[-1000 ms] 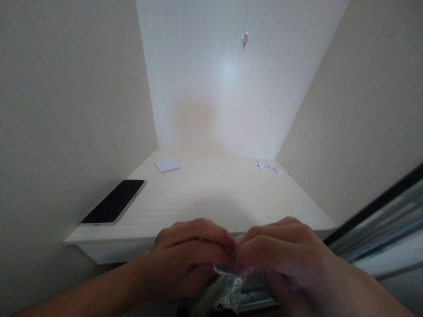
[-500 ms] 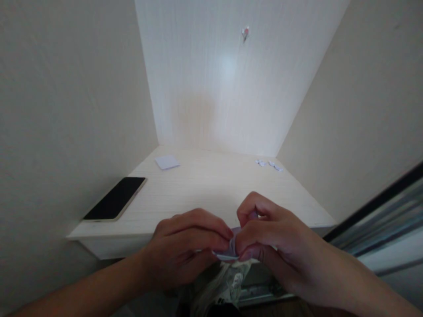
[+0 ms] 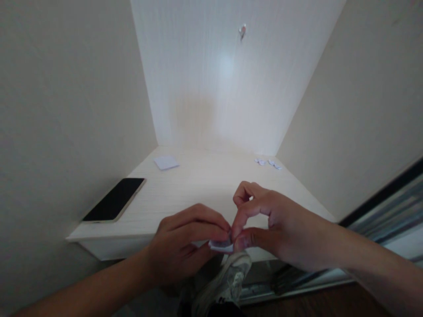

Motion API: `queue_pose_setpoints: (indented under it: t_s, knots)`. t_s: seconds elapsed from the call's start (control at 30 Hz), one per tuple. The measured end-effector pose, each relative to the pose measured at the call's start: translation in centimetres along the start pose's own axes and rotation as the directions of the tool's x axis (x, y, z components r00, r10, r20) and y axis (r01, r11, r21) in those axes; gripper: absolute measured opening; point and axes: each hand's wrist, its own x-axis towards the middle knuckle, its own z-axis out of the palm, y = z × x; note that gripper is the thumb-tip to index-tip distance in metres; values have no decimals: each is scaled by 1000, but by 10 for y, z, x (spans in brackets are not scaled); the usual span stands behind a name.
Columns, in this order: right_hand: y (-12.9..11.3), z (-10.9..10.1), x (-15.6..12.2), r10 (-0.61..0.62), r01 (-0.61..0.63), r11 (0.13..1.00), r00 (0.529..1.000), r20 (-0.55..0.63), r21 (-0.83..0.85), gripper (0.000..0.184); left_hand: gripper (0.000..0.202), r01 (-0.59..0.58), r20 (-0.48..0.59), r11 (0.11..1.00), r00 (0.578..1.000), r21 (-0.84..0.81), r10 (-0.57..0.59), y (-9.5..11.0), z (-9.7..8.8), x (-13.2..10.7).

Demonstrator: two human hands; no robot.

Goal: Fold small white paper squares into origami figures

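My left hand [image 3: 185, 240] and my right hand [image 3: 274, 224] meet in front of a pale shelf [image 3: 205, 185]. Between their fingertips is a small white flat piece [image 3: 220, 245], pinched from both sides. My left fingers curl over its left end. My right thumb and forefinger press its right end, with the other right fingers curled above. What the piece is I cannot make out.
A dark phone [image 3: 115, 205] lies at the shelf's left front. A white square pad [image 3: 166, 162] sits at the back left, several small white bits [image 3: 267, 163] at the back right. A hook [image 3: 242, 31] is on the back panel. A shoe [image 3: 228, 277] shows below.
My right hand has risen and its fingers have lifted and curled, leaving thumb and forefinger pinching the piece. The view has shifted slightly, revealing a shoe below.
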Motion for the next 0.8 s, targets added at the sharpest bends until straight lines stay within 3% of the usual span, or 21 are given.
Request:
queue_pose_setpoints:
  t_s: [0.07,0.13,0.23,0.4,0.5,0.6,0.67,0.73,0.8]
  knots:
    - [4,-2,-1,-15,17,999,998,-61,47,5,10,3,-48,999,999,48,-1,-3,-1,2]
    - [11,-3,-5,-72,79,996,987,-144,43,12,10,-11,-70,995,997,103,18,-5,-1,3]
    - [24,3,-14,-184,166,982,946,-267,-92,15,14,-23,-73,980,997,197,38,-7,1,4]
    - [37,17,-18,-356,277,922,881,-312,-271,23,24,-5,-96,966,995,259,31,-12,11,2]
    - [40,15,-16,-359,283,923,875,-325,-260,22,42,78,-158,973,986,215,-44,-19,19,-1]
    - [58,0,-19,-329,250,934,881,-339,-256,16,64,175,-215,982,964,75,-155,-30,22,-8]
    - [83,-14,-24,-297,200,931,900,-318,-306,15,69,202,-212,977,960,72,-183,-41,17,-18]
    - [118,-31,-32,-203,70,911,935,-292,-407,15,62,226,-178,954,965,196,-192,-55,8,-31]
    - [150,-49,-40,-68,-96,869,949,-309,-486,18,56,201,-75,905,980,376,-186,-72,-4,-48]
